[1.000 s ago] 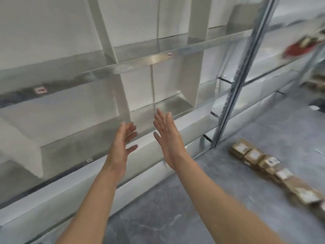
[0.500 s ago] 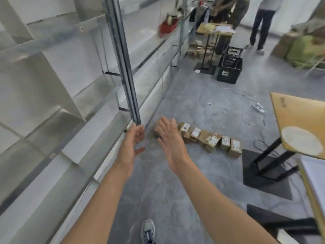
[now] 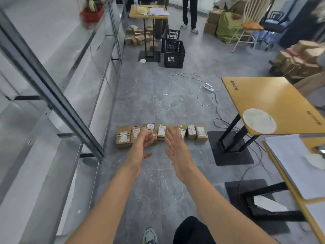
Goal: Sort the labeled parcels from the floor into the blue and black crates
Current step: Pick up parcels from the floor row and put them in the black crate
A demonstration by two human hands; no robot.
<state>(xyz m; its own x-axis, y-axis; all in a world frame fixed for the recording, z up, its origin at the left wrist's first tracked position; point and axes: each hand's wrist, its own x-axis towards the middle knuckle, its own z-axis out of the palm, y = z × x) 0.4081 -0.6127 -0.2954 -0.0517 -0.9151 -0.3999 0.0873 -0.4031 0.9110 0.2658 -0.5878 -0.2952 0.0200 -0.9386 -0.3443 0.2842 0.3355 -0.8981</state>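
Note:
A row of several brown cardboard parcels [image 3: 123, 136] with white labels lies on the grey floor ahead of me. My left hand [image 3: 140, 148] and my right hand [image 3: 177, 150] are stretched out in front of me, fingers apart, holding nothing, and partly cover the middle of the row. Two black crates [image 3: 174, 51] stand stacked farther down the aisle. No blue crate is in view.
Metal shelving [image 3: 52, 95] runs along the left. Yellow tables on black stands [image 3: 269, 104] are on the right, with a cable and power strip [image 3: 208, 88] on the floor. A person [image 3: 189, 13], another table and more boxes stand at the far end.
My view has swung from the shelving on the left to the aisle floor. The parcel row is now centred ahead. Both hands stay raised and open.

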